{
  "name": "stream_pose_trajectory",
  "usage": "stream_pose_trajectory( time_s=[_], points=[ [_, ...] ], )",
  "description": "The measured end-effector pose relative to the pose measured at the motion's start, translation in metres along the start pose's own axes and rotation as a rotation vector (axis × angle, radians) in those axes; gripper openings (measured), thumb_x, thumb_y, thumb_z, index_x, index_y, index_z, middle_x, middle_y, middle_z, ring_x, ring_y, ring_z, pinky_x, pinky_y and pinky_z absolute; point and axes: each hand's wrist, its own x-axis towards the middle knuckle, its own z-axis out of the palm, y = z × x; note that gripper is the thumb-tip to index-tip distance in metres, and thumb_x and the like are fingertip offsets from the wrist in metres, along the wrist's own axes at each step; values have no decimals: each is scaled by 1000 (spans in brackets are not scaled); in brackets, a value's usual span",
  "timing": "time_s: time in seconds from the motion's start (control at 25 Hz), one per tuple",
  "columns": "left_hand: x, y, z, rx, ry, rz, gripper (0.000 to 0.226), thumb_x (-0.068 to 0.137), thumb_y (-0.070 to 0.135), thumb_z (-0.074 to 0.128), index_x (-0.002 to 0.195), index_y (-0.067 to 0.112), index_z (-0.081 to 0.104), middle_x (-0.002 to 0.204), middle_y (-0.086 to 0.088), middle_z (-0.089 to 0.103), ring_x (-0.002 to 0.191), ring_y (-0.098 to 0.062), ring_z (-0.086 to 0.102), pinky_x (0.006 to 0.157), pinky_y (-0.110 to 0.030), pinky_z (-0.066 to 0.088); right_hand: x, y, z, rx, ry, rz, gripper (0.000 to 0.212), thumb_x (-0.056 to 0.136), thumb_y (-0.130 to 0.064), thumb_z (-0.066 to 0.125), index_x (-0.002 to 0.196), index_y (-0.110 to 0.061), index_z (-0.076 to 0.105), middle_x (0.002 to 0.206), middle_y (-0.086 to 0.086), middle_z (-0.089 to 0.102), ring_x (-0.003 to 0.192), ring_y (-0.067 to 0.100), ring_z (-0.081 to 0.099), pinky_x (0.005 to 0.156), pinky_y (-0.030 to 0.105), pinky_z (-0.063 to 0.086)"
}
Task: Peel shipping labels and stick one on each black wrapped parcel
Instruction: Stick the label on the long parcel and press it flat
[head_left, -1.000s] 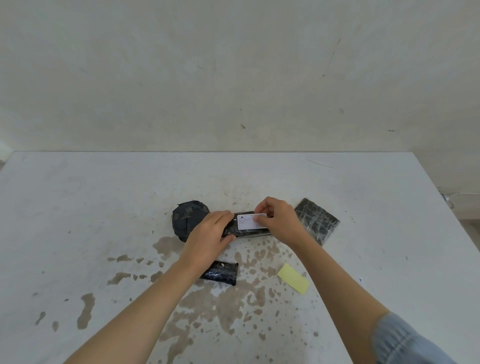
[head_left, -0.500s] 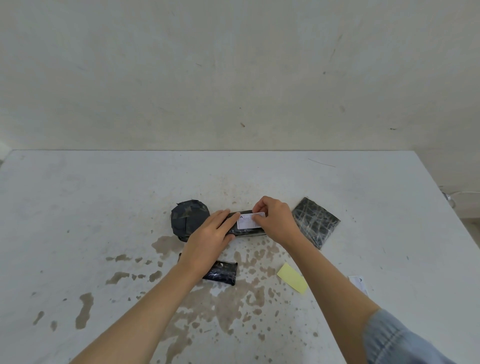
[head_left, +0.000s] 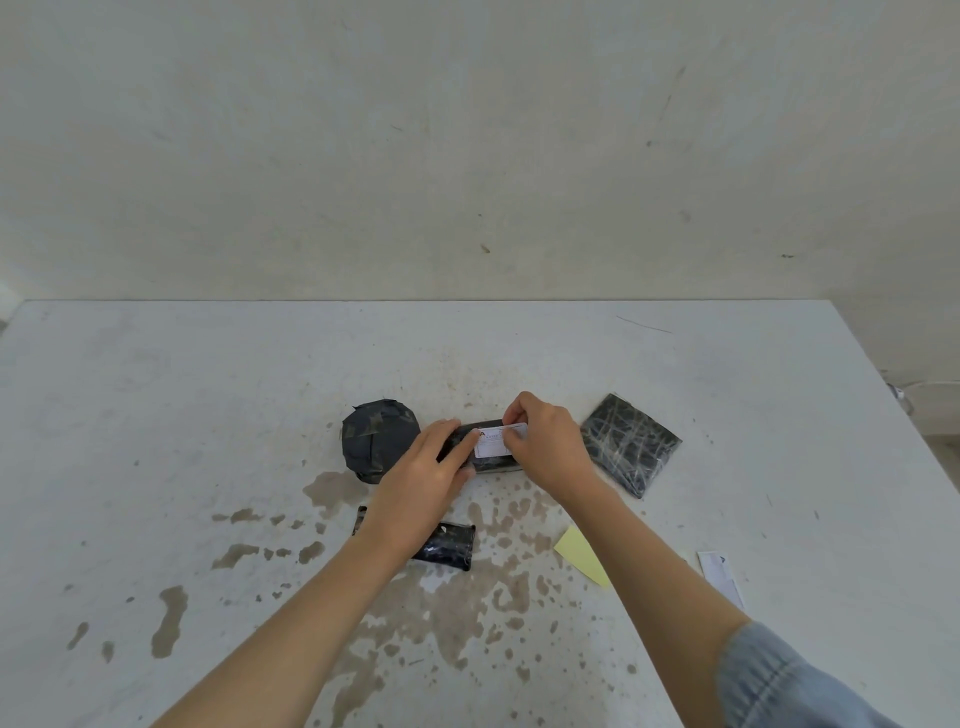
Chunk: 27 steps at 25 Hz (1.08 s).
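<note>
A white shipping label (head_left: 493, 444) lies on top of a long black wrapped parcel (head_left: 498, 466) at the table's middle. My left hand (head_left: 428, 480) rests on the parcel's left end, its straight fingers pressing at the label's left edge. My right hand (head_left: 545, 447) pinches the label's right end with curled fingers and thumb. A round black parcel (head_left: 379, 439) sits just to the left. To the right lies a flat square black parcel (head_left: 628, 444). A small black parcel (head_left: 449, 545) lies nearer me, partly under my left forearm. None of these three shows a label.
A yellow backing slip (head_left: 582, 556) lies on the stained white table (head_left: 208, 415) beside my right forearm. A white label sheet (head_left: 719, 571) shows further right. The table's right edge runs close to the square parcel. A bare wall stands behind.
My left fingers have straightened and slid right up to the label's left edge. My right hand stays on the label's right end. The parcels have not moved.
</note>
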Motion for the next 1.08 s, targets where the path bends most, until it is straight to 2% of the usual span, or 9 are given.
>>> stream_pose_trajectory(
  time_s=[0.12,0.2,0.28,0.4,0.68,0.76,0.88,0.96,1.08],
  points=[
    [6,12,1,-176,20,-178,35,93,29,49,122,11,57,113,-8,59,104,-22,56,85,-33,51,-1,0,1,-15,13,-15,15,87,-6,52,100,-4,57,96,12,66,86,27,59,72,36,48],
    [14,18,5,-259,21,-323,35,93,28,53,123,10,56,112,-8,56,102,-22,54,87,-35,44,-2,0,1,-23,20,-27,14,87,-7,52,100,-4,57,95,13,66,85,27,59,74,38,49],
    [19,22,8,-269,38,-376,32,90,25,59,117,8,60,109,-9,54,95,-24,56,87,-38,44,-3,0,1,-27,24,-39,14,88,-7,52,101,-4,57,95,12,66,86,27,58,74,39,49],
    [19,20,13,-278,44,-378,30,86,22,65,112,7,62,106,-9,54,91,-24,58,88,-40,44,-4,1,2,-41,30,-66,13,89,-9,55,101,-4,57,95,11,64,86,26,56,74,37,47],
    [16,16,14,-265,5,-341,34,86,23,65,117,10,61,114,-6,62,105,-24,58,93,-40,43,-8,3,10,-71,88,-127,14,87,-11,60,98,-5,54,85,4,53,82,17,40,66,28,34],
    [15,16,14,-260,-8,-345,34,86,23,64,117,10,61,114,-6,62,105,-24,58,94,-40,43,-10,6,13,-82,121,-139,15,86,-12,62,97,-6,54,92,5,56,84,15,38,68,27,34],
    [15,16,13,-253,-22,-343,35,87,24,63,119,10,60,115,-6,61,106,-24,57,95,-39,41,-9,13,12,-60,181,-113,25,81,-19,69,98,-7,55,100,6,50,89,17,41,73,27,36],
    [16,17,13,-251,-24,-347,35,87,24,63,119,9,59,116,-7,61,107,-25,57,96,-39,40,-11,20,12,-109,237,-100,33,78,-27,72,100,-9,56,103,5,51,95,22,44,80,32,39],
    [15,16,11,-261,-39,-344,37,86,22,65,120,7,60,116,-9,61,107,-27,57,97,-43,41,-18,30,17,-125,322,4,47,74,-42,73,109,-16,56,111,0,49,106,21,36,85,30,28]
  ],
)
